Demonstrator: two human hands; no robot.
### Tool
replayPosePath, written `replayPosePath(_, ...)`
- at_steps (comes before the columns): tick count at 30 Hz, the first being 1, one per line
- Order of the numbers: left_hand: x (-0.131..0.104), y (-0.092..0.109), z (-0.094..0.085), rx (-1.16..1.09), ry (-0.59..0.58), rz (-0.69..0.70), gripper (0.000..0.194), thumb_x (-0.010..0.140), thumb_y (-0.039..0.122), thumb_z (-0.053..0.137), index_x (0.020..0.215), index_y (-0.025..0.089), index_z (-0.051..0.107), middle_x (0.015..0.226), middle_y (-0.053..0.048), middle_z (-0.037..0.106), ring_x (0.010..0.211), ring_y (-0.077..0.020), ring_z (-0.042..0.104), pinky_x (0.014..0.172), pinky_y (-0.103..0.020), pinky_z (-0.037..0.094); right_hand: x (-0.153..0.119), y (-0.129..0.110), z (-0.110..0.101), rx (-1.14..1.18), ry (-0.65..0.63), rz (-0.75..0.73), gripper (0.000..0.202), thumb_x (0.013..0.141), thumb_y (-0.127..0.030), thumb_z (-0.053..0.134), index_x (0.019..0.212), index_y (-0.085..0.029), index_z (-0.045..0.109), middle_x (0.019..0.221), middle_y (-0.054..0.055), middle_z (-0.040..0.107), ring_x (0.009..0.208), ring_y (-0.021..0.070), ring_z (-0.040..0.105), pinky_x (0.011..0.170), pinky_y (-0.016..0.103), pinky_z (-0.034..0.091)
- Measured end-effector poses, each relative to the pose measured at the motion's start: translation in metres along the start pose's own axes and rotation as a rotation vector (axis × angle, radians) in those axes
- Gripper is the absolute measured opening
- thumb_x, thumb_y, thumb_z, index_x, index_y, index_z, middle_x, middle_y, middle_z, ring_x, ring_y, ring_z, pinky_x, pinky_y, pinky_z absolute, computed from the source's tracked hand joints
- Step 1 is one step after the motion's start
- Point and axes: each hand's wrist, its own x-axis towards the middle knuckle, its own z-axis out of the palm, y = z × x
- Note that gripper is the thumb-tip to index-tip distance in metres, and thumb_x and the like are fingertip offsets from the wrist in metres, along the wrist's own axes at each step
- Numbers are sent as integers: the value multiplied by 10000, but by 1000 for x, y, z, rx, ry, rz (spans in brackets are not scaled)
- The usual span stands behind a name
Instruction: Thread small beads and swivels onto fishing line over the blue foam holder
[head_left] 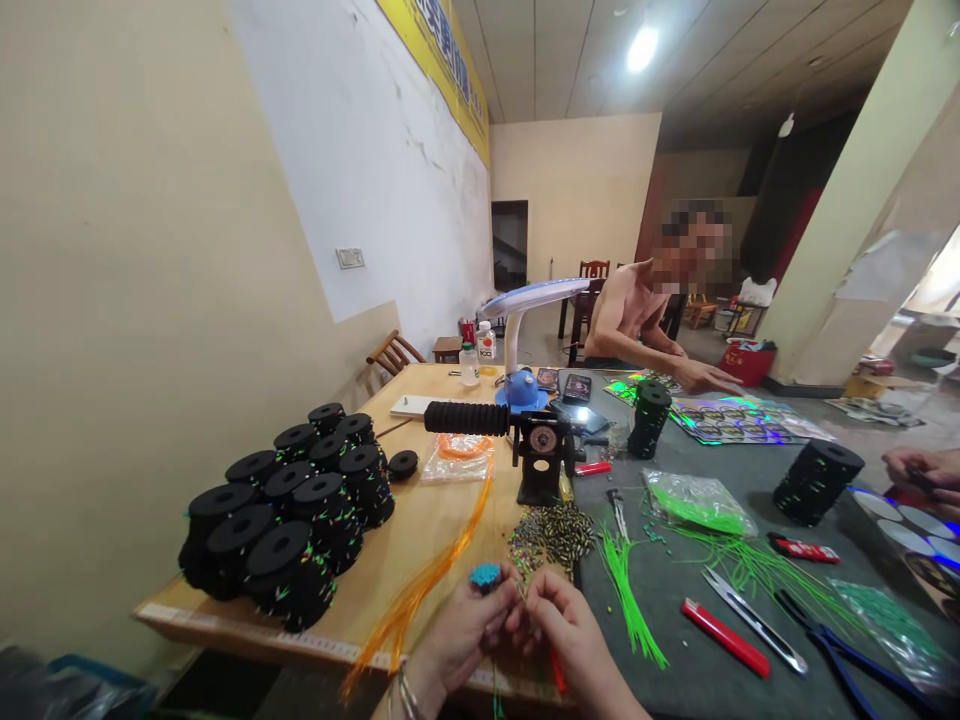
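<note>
Left hand (469,620)'s curled round a turquoise clump (485,575), poking up by the knuckles. Right hand (566,615): fingertips pinched together, can't tell from here on what. Metal bits (562,535) piled just past them.

At the lower centre of the frame, a clump (485,575) is bright turquoise, and the small fittings (562,535) above it mix brass-gold with black. Strands (442,560) to their left are translucent orange; a bundle (630,605) to the right is neon green. On the left, black spools (285,560) carry specks of red, yellow and green. The desk (420,510) is pale wood-brown leftward, dark grey rightward. The lamp (536,297) is white and blue. Right of centre, a sheet (742,420) shimmers rainbow-silver, patterned with rows of circles; the banner (442,60) at top is yellow with dark blue lettering.
</note>
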Motion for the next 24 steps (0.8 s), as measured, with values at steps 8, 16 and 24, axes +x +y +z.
replayPosePath(8, -1, 4, 4, 20, -2, 6, 426, 644, 463, 823, 768, 153, 559, 470, 63, 518, 378, -43, 398, 408, -180, 184, 1, -2, -1, 5, -20, 13, 503, 628, -606, 759, 653, -178, 497, 582, 16, 687, 468, 95, 568, 467, 189, 401)
replayPosePath(16, -4, 9, 13, -9, -27, 15, 416, 632, 450, 837, 735, 159, 558, 455, 62, 515, 389, -66, 447, 433, -187, 285, -1, 0, -1, 2, -3, 11, 486, 646, -594, 748, 648, -182, 490, 580, 16, 687, 460, 93, 569, 453, 181, 390)
replayPosePath(24, -2, 5, 9, 23, -32, 46, 421, 639, 463, 826, 753, 164, 552, 461, 58, 519, 394, -72, 447, 424, -187, 252, 0, -4, 0, 14, 7, 34, 461, 631, -559, 754, 635, -186, 484, 557, 16, 683, 440, 100, 569, 443, 191, 395)
